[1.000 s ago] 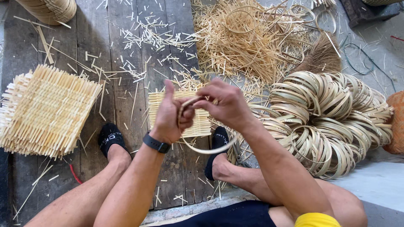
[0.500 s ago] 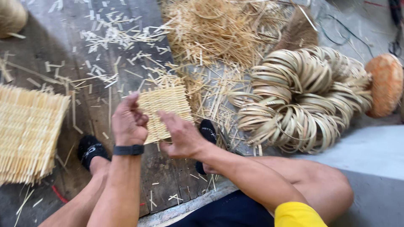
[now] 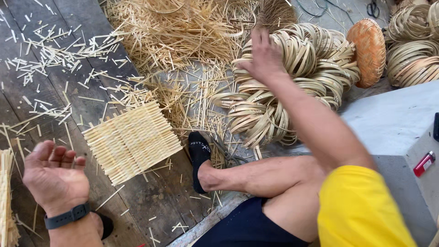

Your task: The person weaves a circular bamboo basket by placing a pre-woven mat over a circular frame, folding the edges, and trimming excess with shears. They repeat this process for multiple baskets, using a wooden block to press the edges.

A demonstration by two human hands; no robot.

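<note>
The right hand (image 3: 265, 55) reaches onto the pile of bamboo rings (image 3: 292, 87), grasping nothing yet; the left hand (image 3: 55, 178) rests released, empty. Picking one ring comes next, likely.

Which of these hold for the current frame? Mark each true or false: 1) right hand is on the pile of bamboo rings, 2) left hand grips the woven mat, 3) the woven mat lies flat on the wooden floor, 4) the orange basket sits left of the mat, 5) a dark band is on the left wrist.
1) True: the right hand reaches onto the pile of bamboo rings.
2) False: the left hand is open, palm up, apart from the woven mat.
3) True: the mat lies flat on the wooden floor.
4) False: the orange basket is far right of the mat, beside the rings.
5) True: a dark wristband circles the left wrist.
</note>
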